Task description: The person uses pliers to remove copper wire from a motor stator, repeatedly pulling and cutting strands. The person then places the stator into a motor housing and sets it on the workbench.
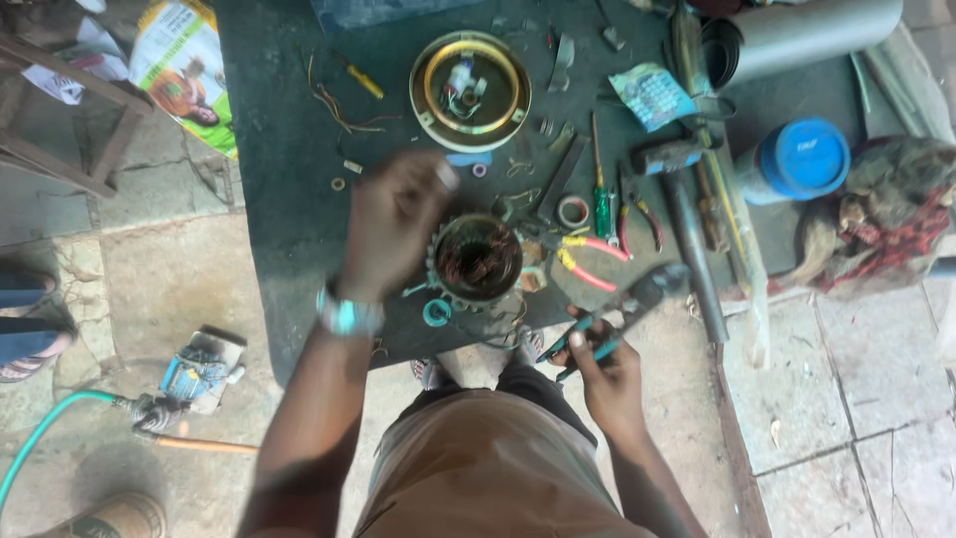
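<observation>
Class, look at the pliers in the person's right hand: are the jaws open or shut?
Cannot tell. The right hand grips the teal handles of the pliers, which look slightly parted, but the dark jaw end is too blurred.

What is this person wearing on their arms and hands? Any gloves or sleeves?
No gloves and no sleeves: both forearms are bare down to the left hand and right hand. The left wrist carries a wristwatch with a light blue-green face and band. The right wrist shows nothing worn.
</observation>
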